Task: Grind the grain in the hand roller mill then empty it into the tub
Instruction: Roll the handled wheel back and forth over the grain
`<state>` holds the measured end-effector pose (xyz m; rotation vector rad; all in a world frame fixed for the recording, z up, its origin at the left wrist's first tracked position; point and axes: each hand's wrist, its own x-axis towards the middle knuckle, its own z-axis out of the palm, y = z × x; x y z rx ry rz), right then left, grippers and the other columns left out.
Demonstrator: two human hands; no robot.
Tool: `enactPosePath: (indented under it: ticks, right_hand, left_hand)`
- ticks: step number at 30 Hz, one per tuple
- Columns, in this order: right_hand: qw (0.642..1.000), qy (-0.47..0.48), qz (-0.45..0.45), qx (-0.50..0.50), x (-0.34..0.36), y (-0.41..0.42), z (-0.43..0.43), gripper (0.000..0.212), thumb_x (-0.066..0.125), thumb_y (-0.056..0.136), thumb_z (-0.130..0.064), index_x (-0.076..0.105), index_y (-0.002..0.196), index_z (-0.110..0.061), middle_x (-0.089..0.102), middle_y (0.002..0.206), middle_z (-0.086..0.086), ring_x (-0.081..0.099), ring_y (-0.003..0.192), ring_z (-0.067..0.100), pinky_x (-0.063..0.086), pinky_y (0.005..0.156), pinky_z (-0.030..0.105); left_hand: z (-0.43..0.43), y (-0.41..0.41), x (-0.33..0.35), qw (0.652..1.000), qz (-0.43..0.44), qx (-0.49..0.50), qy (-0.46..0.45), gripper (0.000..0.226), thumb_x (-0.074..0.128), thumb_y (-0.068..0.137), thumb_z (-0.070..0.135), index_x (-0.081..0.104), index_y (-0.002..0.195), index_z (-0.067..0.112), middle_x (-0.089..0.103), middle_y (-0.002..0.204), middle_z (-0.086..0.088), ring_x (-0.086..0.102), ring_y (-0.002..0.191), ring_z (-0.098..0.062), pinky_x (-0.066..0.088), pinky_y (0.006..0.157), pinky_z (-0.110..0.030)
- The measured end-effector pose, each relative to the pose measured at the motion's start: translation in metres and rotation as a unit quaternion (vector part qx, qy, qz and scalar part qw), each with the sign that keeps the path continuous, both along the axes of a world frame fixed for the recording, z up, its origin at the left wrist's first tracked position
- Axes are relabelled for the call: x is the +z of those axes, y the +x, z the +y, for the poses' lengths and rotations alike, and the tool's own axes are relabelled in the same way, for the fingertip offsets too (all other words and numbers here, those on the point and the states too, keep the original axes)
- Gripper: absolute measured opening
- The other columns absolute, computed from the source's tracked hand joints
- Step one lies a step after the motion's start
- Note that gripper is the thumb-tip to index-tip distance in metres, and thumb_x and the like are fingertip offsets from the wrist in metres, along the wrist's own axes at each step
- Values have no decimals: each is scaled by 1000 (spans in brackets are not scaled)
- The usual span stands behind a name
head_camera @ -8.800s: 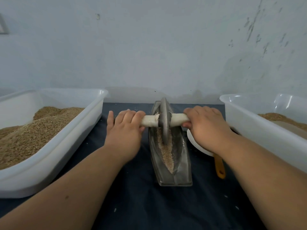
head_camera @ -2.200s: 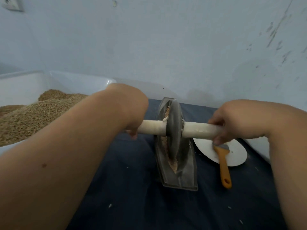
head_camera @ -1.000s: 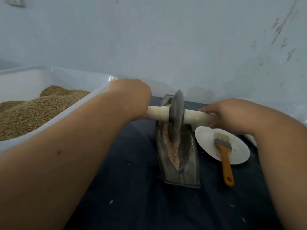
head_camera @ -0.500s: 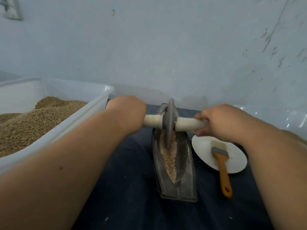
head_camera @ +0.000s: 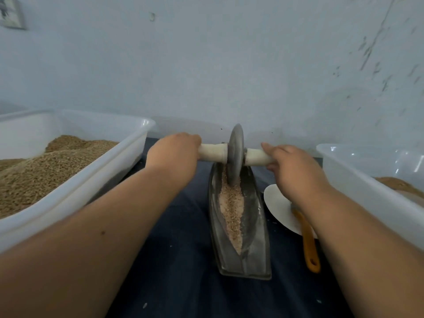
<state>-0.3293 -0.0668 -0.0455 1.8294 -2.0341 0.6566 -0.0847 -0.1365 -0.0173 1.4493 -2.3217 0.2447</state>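
Grey wheel (head_camera: 235, 157) upright at far end of metal trough (head_camera: 255, 226), crushed grain (head_camera: 231, 210) inside

White plate (head_camera: 278, 207) sits on table (head_camera: 183, 260) covered in dark blue cloth. Orange-handled brush (head_camera: 308, 244) lies across the plate's near edge, handle running off it toward the camera, hang-hole at the tip, head end hidden. A few white specks on the cloth, left of and nearer than the plate. Pale scuffed wall (head_camera: 206, 65) behind the plate; wall fitting (head_camera: 10, 13) far up-left of it, blurred.
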Motion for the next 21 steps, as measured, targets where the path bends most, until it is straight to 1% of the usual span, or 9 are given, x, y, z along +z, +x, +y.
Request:
enactPosePath:
  ticks: [2, 3, 6, 9, 11, 13, 16, 19, 21]
  right_hand:
    - [999, -30, -29, 14, -3, -2, -3, 45, 57, 98, -16, 53, 142, -26, 61, 123, 6, 49, 98, 8, 35, 82, 23]
    - [999, -35, -23, 11, -2, -2, -3, 44, 58, 98, -17, 54, 141, -26, 62, 122, 6, 49, 97, 7, 36, 81, 23]
    - [997, 44, 55, -40, 9, 1, 3, 48, 64, 94, -26, 54, 140, -33, 62, 119, 7, 57, 108, 28, 45, 86, 35]
    - [983, 151, 88, -64, 34, 9, 18, 33, 71, 85, -34, 65, 117, -40, 66, 95, -4, 60, 88, 21, 50, 74, 34]
    - [970, 208, 111, -55, 47, 16, 27, 21, 75, 81, -37, 65, 99, -40, 62, 79, -11, 56, 73, 11, 45, 62, 30]
    - [963, 235, 128, -36, 54, 24, 35, 18, 77, 79, -39, 61, 87, -38, 58, 70, -11, 51, 66, 6, 36, 54, 28]
    - [959, 246, 139, -26, 59, 28, 38, 20, 76, 80, -36, 68, 97, -37, 63, 75, -10, 56, 70, 10, 40, 58, 29]
    - [962, 225, 143, -53, 47, 24, 25, 36, 69, 85, -25, 65, 120, -33, 69, 95, -3, 63, 87, 20, 52, 76, 34]
    - [976, 163, 127, -68, 29, 19, 13, 45, 60, 86, -12, 56, 129, -27, 68, 101, 3, 63, 92, 26, 53, 81, 37]
  left_hand:
    - [-4, 0, -8, 1000, -1, -13, 2, 25, 53, 95, 13, 57, 118, 20, 57, 119, -5, 56, 107, -26, 49, 84, -40]
    - [-4, 0, -9, 1000, -3, -16, 4, 26, 52, 95, 14, 57, 120, 20, 56, 122, -6, 55, 110, -26, 49, 88, -41]
    - [-1, -1, -3, 999, -28, -19, -13, 23, 54, 95, 17, 58, 117, 20, 60, 112, -4, 57, 103, -26, 49, 79, -40]
    - [10, 2, 15, 998, -65, -17, -19, 21, 61, 91, 24, 62, 111, 25, 62, 104, -2, 60, 97, -26, 48, 74, -37]
    - [19, 4, 27, 994, -110, -7, -5, 22, 69, 85, 27, 61, 105, 27, 60, 96, 0, 59, 93, -25, 48, 72, -37]
    - [28, 4, 32, 987, -163, 7, 2, 24, 75, 80, 28, 57, 95, 27, 52, 83, 3, 56, 84, -22, 44, 65, -35]
    - [31, 3, 32, 981, -192, 22, 9, 25, 75, 79, 28, 56, 95, 26, 48, 78, 3, 55, 81, -21, 41, 62, -34]
    - [24, 0, 27, 989, -146, 24, 18, 20, 70, 84, 24, 61, 101, 26, 45, 78, 4, 52, 80, -21, 41, 64, -35]
    - [18, -3, 17, 995, -95, 21, 11, 22, 63, 88, 17, 63, 108, 25, 49, 84, 2, 51, 80, -23, 43, 66, -36]
